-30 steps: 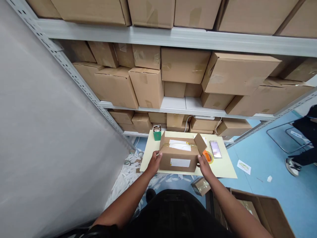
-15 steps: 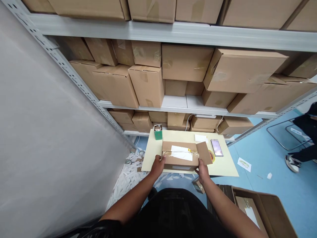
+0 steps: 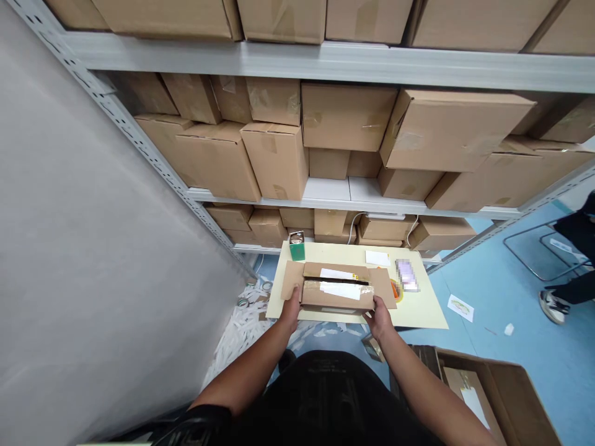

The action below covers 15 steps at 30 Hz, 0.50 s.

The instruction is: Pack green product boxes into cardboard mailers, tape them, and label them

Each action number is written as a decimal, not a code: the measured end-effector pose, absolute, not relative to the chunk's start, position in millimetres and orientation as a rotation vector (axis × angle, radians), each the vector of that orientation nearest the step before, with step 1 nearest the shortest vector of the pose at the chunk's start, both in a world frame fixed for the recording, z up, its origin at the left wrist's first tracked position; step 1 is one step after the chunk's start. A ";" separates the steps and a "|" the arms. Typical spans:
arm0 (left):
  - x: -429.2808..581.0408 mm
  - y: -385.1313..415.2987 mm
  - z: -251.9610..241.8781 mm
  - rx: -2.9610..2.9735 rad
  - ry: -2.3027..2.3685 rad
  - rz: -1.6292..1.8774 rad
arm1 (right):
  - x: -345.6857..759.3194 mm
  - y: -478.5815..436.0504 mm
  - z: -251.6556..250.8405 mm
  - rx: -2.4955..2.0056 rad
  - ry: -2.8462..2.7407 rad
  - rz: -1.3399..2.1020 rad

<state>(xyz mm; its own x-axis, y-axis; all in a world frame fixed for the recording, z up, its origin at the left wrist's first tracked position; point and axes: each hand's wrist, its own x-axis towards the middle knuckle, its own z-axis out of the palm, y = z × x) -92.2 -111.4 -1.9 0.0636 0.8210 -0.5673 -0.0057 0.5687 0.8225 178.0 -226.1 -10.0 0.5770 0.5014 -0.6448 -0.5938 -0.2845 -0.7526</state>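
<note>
A small cardboard box (image 3: 337, 296) with white labels and clear tape on top lies on a pale yellow table (image 3: 418, 313). Its two end flaps stick out to the left and right, and a dark slit shows between the top flaps. My left hand (image 3: 292, 308) grips the box's near left corner, fingers closed on it. At the near right corner my right hand (image 3: 379, 314) holds the box the same way. An orange tape roll (image 3: 395, 290) peeks out behind the right flap.
A green tape dispenser (image 3: 296, 247), a white slip (image 3: 377, 257) and a blurred card (image 3: 406, 275) lie on the table's far side. Shelves packed with cardboard boxes (image 3: 344, 118) rise behind. An open carton (image 3: 493, 390) stands at lower right. Paper scraps litter the floor at left. Another person's leg (image 3: 564, 291) shows far right.
The box was tipped from showing its front face to lying with its top up, and was pulled nearer to me. Its end flaps have folded outward and flat.
</note>
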 end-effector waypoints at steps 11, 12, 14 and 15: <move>-106.3 -127.1 9.7 0.774 1.047 0.710 | 192.0 -243.7 -9.4 -1.441 -0.216 1.177; -111.0 -128.1 12.3 0.817 1.002 0.673 | 193.6 -247.5 -9.2 -1.458 -0.228 1.186; -121.6 -127.8 20.1 0.924 0.984 0.606 | 195.4 -252.3 -8.5 -1.501 -0.240 1.165; -127.3 -127.1 25.6 0.994 1.038 0.591 | 195.5 -253.2 -8.1 -1.525 -0.249 1.139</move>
